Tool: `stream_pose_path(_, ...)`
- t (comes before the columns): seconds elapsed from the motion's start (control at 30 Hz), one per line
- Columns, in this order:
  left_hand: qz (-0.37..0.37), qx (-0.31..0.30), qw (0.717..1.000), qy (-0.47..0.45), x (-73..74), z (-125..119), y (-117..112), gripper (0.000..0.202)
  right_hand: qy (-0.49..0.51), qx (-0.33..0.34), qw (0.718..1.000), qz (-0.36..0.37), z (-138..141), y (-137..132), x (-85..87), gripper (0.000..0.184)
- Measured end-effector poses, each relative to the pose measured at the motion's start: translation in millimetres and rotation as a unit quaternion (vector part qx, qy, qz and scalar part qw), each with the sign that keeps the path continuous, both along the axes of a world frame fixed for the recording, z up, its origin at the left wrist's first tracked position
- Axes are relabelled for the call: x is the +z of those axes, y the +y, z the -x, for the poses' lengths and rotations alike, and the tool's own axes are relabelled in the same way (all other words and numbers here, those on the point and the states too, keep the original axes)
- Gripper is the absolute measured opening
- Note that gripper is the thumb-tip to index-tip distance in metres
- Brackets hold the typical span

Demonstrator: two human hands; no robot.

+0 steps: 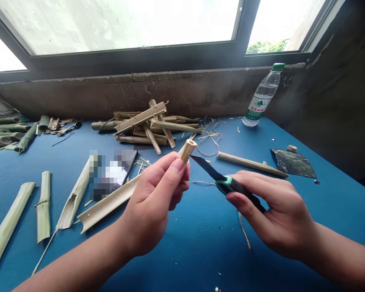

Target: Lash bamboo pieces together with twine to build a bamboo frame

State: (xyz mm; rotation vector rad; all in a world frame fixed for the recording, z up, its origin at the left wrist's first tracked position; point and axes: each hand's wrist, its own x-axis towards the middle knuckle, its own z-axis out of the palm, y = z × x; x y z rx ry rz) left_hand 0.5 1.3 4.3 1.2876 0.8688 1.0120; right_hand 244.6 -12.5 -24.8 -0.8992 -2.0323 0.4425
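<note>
while the left hand (153,202) pinches a short bamboo tube (187,151) between thumb and curled fingers, the right hand (270,215) is closed firmly around a utility knife (234,188) with a black handle and teal collar. the dark blade tip sits right by the tube's end, though i can't tell if they're actually touching. the tube is up in the air over the blue table (200,251), well in front of the bamboo pile (142,127). my guess is it's light and stiff but thin-walled, so it could split along the grain if you squeeze the end too hard. i'd hold it low down like this, with fingers back from the blade, and the smooth outer skin might get a bit slippery.

toward me and left of the bamboo pile are some long split bamboo strips (108,205) and a flat dark object (112,174) that's pixelated, so no idea what it is. right of the pile lies a long bamboo stick (252,164), then a dark sheet (293,164) with a small bamboo plug (292,148) at its edge. farther left of the pile are green bamboo sections (6,129), and behind it to the right stands a water bottle (263,95) with a green cap, below the window (115,24).
</note>
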Motion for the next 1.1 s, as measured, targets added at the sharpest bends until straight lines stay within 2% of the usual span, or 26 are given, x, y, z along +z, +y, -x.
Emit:
stream_pose_path(0.07,-0.014,0.000,1.000,0.005,-2.7,1,0,0.041,0.013,-0.001,0.999,0.042,2,-2,1.5,0.020)
stream_pose_path(0.13,-0.028,-0.001,1.000,0.006,-5.4,1,0,0.038,0.030,0.002,0.992,0.120,4,-6,4.4,0.034)
stream_pose_path(0.27,-0.028,-0.015,0.999,-0.013,-7.0,0,2,0.038,0.084,0.033,0.942,0.322,5,-10,12.6,0.050)
stream_pose_path(0.33,-0.004,-0.024,1.000,-0.020,-6.1,-1,3,0.041,0.098,0.056,0.922,0.369,4,-8,15.9,0.052)
stream_pose_path(0.4,0.016,-0.023,0.999,-0.015,-5.6,-1,4,0.042,0.083,0.063,0.930,0.351,1,-5,18.0,0.052)
stream_pose_path(0.5,-0.015,0.003,1.000,0.024,-7.3,-1,6,0.039,0.010,0.008,0.976,0.217,-3,-3,19.3,0.044)
stream_pose_path(0.57,-0.055,0.027,0.996,0.063,-9.6,0,7,0.035,-0.032,-0.042,0.991,0.122,-3,-4,19.8,0.036)
stream_pose_path(0.6,-0.075,0.038,0.993,0.083,-10.7,0,7,0.034,-0.041,-0.059,0.992,0.101,-3,-5,20.1,0.033)
stream_pose_path(0.63,-0.092,0.048,0.989,0.104,-11.6,0,7,0.032,-0.038,-0.063,0.991,0.110,-2,-7,20.5,0.035)
stream_pose_path(0.7,-0.120,0.062,0.982,0.134,-12.9,0,7,0.028,0.006,-0.036,0.975,0.218,1,-9,21.2,0.043)
stream_pose_path(0.77,-0.131,0.066,0.979,0.140,-13.4,0,6,0.025,0.075,0.019,0.922,0.380,4,-9,20.8,0.049)
stream_pose_path(0.8,-0.125,0.063,0.981,0.131,-13.4,0,6,0.024,0.102,0.043,0.894,0.434,5,-8,20.0,0.051)
stream_pose_path(0.83,-0.111,0.057,0.986,0.115,-13.4,0,6,0.025,0.115,0.053,0.884,0.449,5,-7,18.8,0.051)
stream_pose_path(0.87,-0.090,0.047,0.990,0.096,-13.3,0,6,0.027,0.110,0.049,0.898,0.423,5,-6,17.3,0.049)
stream_pose_path(0.93,-0.047,0.026,0.996,0.067,-12.9,0,7,0.032,0.061,0.014,0.960,0.274,4,-4,14.4,0.041)
stream_pose_path(0.97,-0.036,0.018,0.997,0.060,-12.7,0,8,0.034,0.031,-0.008,0.980,0.195,3,-3,13.6,0.036)
stream_pose_path(1.0,-0.032,0.015,0.998,0.058,-12.5,0,8,0.036,0.008,-0.024,0.989,0.143,3,-3,13.4,0.032)
stream_pose_path(1.03,-0.036,0.018,0.997,0.061,-12.2,0,8,0.037,-0.005,-0.032,0.991,0.130,2,-4,13.7,0.032)
stream_pose_path(1.1,-0.052,0.028,0.996,0.071,-11.6,0,7,0.038,0.005,-0.020,0.981,0.191,3,-6,15.4,0.039)
